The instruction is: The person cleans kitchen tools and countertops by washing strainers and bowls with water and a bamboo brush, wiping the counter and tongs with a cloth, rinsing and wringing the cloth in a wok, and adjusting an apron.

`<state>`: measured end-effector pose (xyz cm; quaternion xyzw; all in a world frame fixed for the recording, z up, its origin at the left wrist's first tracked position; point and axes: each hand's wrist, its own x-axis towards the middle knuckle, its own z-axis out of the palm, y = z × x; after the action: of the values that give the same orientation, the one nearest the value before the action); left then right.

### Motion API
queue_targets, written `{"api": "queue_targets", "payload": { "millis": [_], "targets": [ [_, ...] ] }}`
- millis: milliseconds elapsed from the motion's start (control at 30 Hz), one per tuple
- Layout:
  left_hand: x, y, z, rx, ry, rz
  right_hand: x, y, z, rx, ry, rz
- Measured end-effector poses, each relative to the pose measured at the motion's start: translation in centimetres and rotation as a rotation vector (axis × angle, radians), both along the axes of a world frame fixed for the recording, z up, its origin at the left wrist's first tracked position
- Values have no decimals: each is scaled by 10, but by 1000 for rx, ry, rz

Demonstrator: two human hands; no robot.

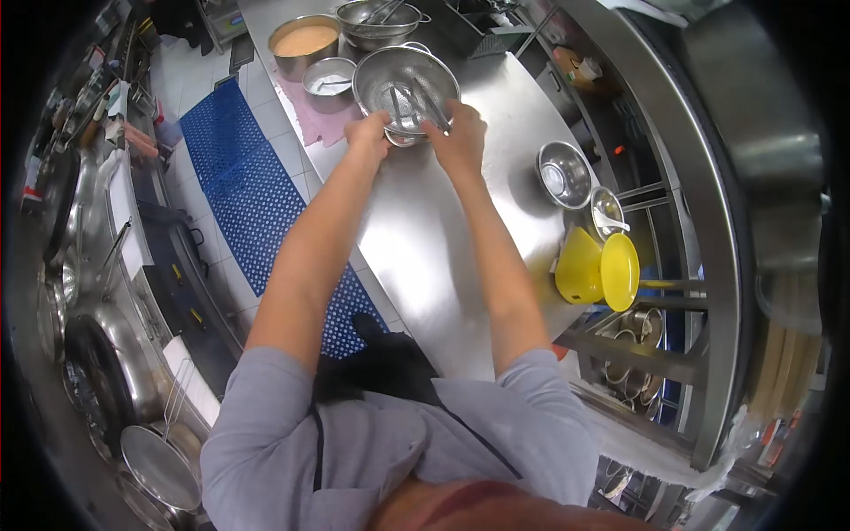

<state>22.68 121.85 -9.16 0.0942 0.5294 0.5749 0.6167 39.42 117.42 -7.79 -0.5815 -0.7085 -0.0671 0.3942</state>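
Both my hands grip the near rim of a round metal colander (375,78) with loop handles, at the top middle of the view. My left hand (367,134) is closed on its near left edge. On the near right edge, my right hand (460,140) holds the rim, its thumb toward the inside. Several long dark metal utensils (430,103) lie in the colander, their kind hard to make out. Just left of it stands a small metal bowl (328,97) with a white substance and a utensil inside. My fingertips under the rim are hidden.
On the steel table (434,257) are a pot of orange liquid (305,41), a pink cloth (312,119) and another metal strainer bowl (381,37). Along the right edge sit a metal bowl (575,168), a smaller bowl with a white spoon (606,212) and yellow containers (580,270).
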Motion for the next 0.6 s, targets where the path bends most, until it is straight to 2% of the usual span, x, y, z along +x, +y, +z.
{"api": "queue_targets", "payload": {
  "millis": [100,167,200,267,333,467,500,600],
  "targets": [
    [-3,15,-2,72,-46,-101,-3,10,-42,40,261,-248],
    [-10,28,-17,120,-101,-228,-18,3,-3,-413,983,-135],
    [-12,24,-8,87,-54,-256,-25,3,13,-646,1338,-68],
    [-14,6,21,18,38,-308,-27,27,0,-609,1387,-63],
    [-27,-9,13,54,40,-337,-32,48,-3,-532,1373,-123],
    [-82,-89,-6,158,-69,-428,-31,78,5,-591,1218,-234],
    [-95,-117,-7,136,-69,-441,-29,85,4,-584,1238,-211],
    [-128,-204,-22,68,-137,-450,-43,88,10,-534,1547,-161]
  ]
}}
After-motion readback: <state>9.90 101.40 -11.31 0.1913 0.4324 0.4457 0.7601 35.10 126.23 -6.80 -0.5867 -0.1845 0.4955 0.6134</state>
